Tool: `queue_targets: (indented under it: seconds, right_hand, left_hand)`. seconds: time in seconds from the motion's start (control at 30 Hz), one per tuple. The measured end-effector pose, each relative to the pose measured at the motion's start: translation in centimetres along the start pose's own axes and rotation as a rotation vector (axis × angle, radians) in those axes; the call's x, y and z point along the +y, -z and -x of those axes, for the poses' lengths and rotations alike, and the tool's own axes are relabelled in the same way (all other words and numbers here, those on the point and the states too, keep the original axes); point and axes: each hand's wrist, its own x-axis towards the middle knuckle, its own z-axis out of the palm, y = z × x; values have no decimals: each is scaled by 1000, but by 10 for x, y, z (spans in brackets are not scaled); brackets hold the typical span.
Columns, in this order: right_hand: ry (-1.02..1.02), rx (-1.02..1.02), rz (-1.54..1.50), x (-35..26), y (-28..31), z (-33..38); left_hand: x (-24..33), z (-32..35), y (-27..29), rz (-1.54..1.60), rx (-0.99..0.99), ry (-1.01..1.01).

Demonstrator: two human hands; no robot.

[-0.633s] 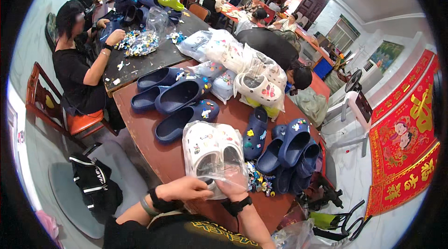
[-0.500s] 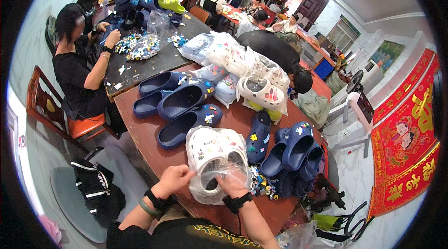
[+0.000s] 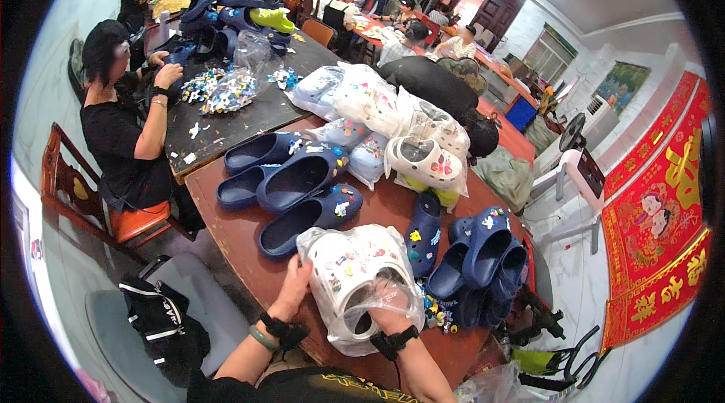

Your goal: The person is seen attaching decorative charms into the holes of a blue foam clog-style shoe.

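A pair of white clogs [image 3: 351, 258] with colourful charms lies in a clear plastic bag [image 3: 321, 312] in front of me. My left hand [image 3: 294, 284] is closed on the bag's left side, its fingertips partly hidden. At the bag's near opening is my right hand [image 3: 390, 303], reaching over the right clog's foot hole; plastic and the shoe cover its fingers. Just beyond the bag lie several navy clogs [image 3: 298, 180] with charms. More navy clogs [image 3: 483, 248] are stacked to the right, beside a small pile of loose charms [image 3: 438, 314].
Bagged clogs [image 3: 370, 97] are heaped at the reddish-brown table's [image 3: 219, 214] far side. A co-worker [image 3: 124, 123] sits left at a black table [image 3: 219, 120] with charms and clogs. Another person [image 3: 430, 78] bends over behind the heap. A grey chair [image 3: 204, 305] holds a black bag.
My left hand has moved from the bag's near opening to its left side. My right hand has gone farther in over the right clog. The view has shifted slightly.
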Motion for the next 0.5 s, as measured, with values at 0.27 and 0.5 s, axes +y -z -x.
queue_targets:
  seconds: [0.27, 0.5]
  right_hand:
    - [255, 132, -54, 18, 13, 55]
    - [246, 71, -235, 69, -16, 111]
  left_hand:
    - [22, -12, 0, 217, -257, -53]
    - [-5, -11, -4, 197, -298, -22]
